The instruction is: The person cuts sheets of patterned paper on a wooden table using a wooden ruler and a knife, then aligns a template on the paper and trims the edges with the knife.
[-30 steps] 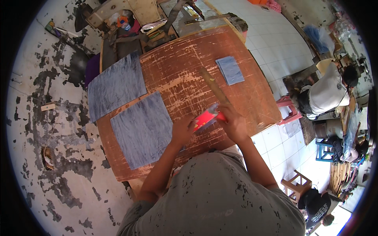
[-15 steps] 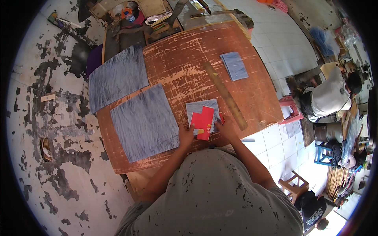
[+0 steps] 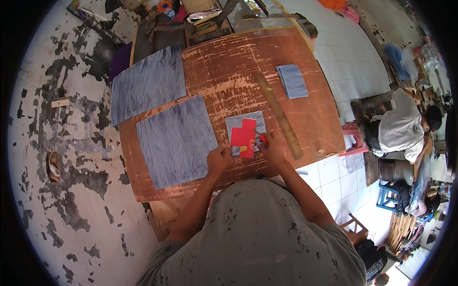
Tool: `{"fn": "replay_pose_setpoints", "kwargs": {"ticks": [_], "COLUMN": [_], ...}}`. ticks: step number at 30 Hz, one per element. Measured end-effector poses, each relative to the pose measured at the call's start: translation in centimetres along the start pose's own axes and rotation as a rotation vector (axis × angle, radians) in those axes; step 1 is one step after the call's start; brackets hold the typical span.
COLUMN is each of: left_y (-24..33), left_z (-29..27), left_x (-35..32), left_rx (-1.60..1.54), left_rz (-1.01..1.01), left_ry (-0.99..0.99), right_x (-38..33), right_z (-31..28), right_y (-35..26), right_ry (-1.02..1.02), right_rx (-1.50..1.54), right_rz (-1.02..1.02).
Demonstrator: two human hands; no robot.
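Observation:
A red cross-shaped template (image 3: 244, 137) lies flat on a small blue-grey fabric piece (image 3: 246, 125) near the front of the worn wooden table (image 3: 229, 62). My left hand (image 3: 218, 158) rests with curled fingers at the fabric's lower left corner, close to the template. My right hand (image 3: 270, 145) grips a small red-tipped marking tool (image 3: 262, 138) whose tip touches the template's right edge.
Two large blue-grey fabric sheets (image 3: 175, 139) (image 3: 147, 84) lie on the table's left half. A long wooden ruler (image 3: 278, 116) lies diagonally right of my hands, a small folded fabric piece (image 3: 292, 81) beyond it. Clutter sits at the far edge; a person (image 3: 403, 126) sits at right.
The red template, held up in both hands a second ago, now lies flat on the small fabric piece. My left hand has slid to the fabric's corner; my right works at the template's edge.

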State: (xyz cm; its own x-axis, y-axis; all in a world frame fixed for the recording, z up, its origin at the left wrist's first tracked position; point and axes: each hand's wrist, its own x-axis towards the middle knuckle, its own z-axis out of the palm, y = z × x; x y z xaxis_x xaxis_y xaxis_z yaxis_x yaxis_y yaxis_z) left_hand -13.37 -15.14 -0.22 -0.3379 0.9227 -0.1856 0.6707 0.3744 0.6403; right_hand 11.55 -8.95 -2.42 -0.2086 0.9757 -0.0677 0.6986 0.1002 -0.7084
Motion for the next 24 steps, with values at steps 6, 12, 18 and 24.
{"fn": "replay_pose_setpoints", "kwargs": {"ticks": [6,12,18,24], "left_y": [-4.4,-5.5,-2.7,-2.0], "left_z": [-0.8,-1.5,-1.2,0.5], "left_x": [-1.0,-2.6,-1.1,1.1], "left_rx": [-0.252,-0.153,-0.021,0.019], "left_rz": [0.124,0.053,0.369,0.561], "left_ry": [-0.194,-0.104,0.090,0.115], "right_x": [-0.9,-0.6,1.5,4.2], "right_z": [1.9,0.2,0.5,0.7], "right_y": [1.5,0.3,-1.3,-0.8], "right_ry": [-0.037,-0.096,-0.070,-0.140], "right_rx": [0.162,0.045,-0.031,-0.057], "right_rz": [-0.112,-0.040,-0.231,-0.421]}}
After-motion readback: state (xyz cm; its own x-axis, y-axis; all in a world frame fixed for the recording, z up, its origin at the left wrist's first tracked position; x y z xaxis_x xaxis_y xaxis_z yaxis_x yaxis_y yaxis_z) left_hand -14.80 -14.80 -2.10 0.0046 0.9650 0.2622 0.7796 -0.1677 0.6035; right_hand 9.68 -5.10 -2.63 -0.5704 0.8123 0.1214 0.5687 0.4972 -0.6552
